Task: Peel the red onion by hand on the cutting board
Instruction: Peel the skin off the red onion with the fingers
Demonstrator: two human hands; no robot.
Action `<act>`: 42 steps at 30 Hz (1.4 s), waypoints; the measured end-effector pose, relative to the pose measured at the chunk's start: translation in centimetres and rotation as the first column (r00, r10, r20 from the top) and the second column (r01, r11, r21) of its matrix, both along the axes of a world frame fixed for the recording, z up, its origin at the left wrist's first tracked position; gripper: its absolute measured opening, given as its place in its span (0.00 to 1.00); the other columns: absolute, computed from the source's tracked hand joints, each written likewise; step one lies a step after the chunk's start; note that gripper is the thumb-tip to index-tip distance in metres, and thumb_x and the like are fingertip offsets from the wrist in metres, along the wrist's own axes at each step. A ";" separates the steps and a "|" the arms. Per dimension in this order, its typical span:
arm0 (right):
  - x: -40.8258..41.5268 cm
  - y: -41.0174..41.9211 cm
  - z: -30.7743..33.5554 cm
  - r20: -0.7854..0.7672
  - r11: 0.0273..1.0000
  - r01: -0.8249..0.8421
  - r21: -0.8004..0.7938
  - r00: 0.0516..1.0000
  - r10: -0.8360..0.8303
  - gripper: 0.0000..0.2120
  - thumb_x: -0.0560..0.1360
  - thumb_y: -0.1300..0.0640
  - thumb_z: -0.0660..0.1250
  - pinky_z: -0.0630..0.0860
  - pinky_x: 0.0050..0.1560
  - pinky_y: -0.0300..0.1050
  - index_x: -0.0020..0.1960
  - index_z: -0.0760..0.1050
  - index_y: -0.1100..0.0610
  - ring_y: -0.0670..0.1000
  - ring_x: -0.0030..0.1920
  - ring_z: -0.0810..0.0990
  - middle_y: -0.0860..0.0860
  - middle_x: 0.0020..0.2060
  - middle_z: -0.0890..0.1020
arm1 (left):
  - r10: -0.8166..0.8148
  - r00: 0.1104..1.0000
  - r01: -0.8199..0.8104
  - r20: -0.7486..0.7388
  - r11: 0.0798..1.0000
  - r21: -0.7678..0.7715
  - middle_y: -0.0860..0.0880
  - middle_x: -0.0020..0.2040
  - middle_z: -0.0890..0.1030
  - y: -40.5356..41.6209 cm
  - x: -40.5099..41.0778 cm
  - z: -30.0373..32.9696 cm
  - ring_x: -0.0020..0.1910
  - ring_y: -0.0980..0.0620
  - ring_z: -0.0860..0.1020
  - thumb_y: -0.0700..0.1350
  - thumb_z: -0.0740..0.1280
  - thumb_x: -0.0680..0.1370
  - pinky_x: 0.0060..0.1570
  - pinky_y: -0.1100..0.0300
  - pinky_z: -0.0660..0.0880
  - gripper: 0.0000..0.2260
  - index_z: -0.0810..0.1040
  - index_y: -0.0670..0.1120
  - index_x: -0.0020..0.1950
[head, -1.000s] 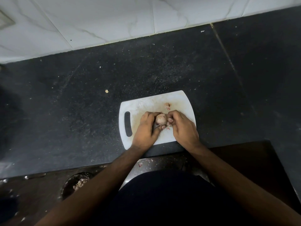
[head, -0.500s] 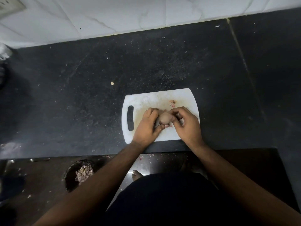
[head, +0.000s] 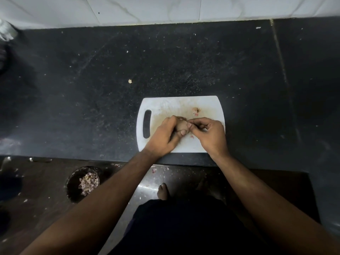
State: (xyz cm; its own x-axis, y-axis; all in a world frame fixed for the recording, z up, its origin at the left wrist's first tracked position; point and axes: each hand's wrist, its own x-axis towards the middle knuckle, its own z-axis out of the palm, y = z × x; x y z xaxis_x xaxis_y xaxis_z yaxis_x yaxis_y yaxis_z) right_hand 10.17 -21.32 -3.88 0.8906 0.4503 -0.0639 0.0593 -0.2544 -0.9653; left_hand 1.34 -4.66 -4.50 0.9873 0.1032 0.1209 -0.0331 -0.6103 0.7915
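Onion (head: 181, 126) is now being cradled by curled left hand (head: 164, 137); skin is being pinched by right hand (head: 207, 133) fingertips (head: 189, 125), so peeling is being continued

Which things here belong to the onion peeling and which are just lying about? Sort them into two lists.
Part of the job:
red onion
left hand, gripping the onion
right hand, pinching at its skin
cutting board
peel scrap on the board

Just lying about:
pale crumb on the dark counter
round bin of scraps on the floor
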 end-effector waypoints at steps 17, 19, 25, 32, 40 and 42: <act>-4.4 2.2 0.2 0.064 0.959 0.248 -0.138 0.968 -0.241 0.06 0.76 0.59 0.73 0.84 0.53 0.51 0.50 0.86 0.50 0.44 0.45 0.86 0.43 0.41 0.87 | -0.046 0.996 0.050 0.071 0.997 -0.055 0.49 0.54 0.79 1.3 -1.3 -0.8 0.54 0.49 0.75 0.43 0.71 0.79 0.53 0.49 0.76 0.11 0.74 0.43 0.58; -4.8 2.3 0.1 0.090 0.945 0.277 -0.173 0.960 -0.264 0.07 0.76 0.59 0.73 0.84 0.52 0.50 0.53 0.86 0.53 0.44 0.45 0.86 0.45 0.42 0.87 | -0.065 0.994 0.069 0.092 0.997 -0.037 0.48 0.55 0.80 1.3 -1.3 -0.9 0.55 0.49 0.75 0.44 0.71 0.79 0.53 0.47 0.76 0.11 0.73 0.44 0.57; -5.7 2.4 -0.4 0.109 0.929 0.336 -0.152 0.940 -0.322 0.07 0.77 0.62 0.71 0.82 0.51 0.43 0.54 0.85 0.58 0.44 0.46 0.85 0.47 0.43 0.87 | -0.088 0.990 0.095 0.112 0.994 -0.062 0.49 0.56 0.81 1.5 -1.3 -0.8 0.53 0.48 0.77 0.45 0.72 0.78 0.52 0.46 0.76 0.11 0.72 0.47 0.56; -5.7 2.2 -1.1 0.175 0.940 0.304 -0.152 0.945 -0.278 0.06 0.78 0.61 0.71 0.81 0.50 0.41 0.54 0.84 0.59 0.45 0.46 0.85 0.48 0.44 0.87 | -0.085 0.990 0.092 0.111 0.994 -0.065 0.49 0.57 0.81 1.5 -1.4 -0.6 0.53 0.48 0.79 0.46 0.71 0.79 0.53 0.45 0.77 0.12 0.71 0.49 0.58; -4.6 0.8 -1.2 0.199 0.968 0.167 -0.189 0.971 -0.129 0.08 0.79 0.57 0.71 0.79 0.50 0.41 0.56 0.82 0.58 0.44 0.46 0.83 0.47 0.46 0.85 | -0.212 0.975 0.203 0.063 0.971 0.124 0.44 0.69 0.71 1.0 -1.3 -0.4 0.67 0.48 0.73 0.44 0.62 0.85 0.71 0.57 0.70 0.20 0.67 0.45 0.77; -4.4 0.5 -1.5 0.236 0.971 0.115 -0.208 0.970 -0.065 0.07 0.79 0.57 0.70 0.80 0.50 0.44 0.56 0.81 0.58 0.47 0.47 0.83 0.49 0.47 0.85 | -0.214 0.976 0.203 0.048 0.966 0.162 0.43 0.70 0.69 0.7 -1.5 -0.5 0.68 0.48 0.73 0.46 0.60 0.85 0.72 0.58 0.69 0.20 0.68 0.43 0.77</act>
State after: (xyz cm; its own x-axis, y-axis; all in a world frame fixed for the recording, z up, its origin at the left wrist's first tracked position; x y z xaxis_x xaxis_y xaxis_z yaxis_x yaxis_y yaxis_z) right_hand 5.75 -20.86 -5.35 0.9293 0.3650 0.0557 0.2362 -0.4716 -0.8496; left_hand -0.16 -3.97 -4.97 0.9745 -0.1293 0.1835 -0.2208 -0.6998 0.6794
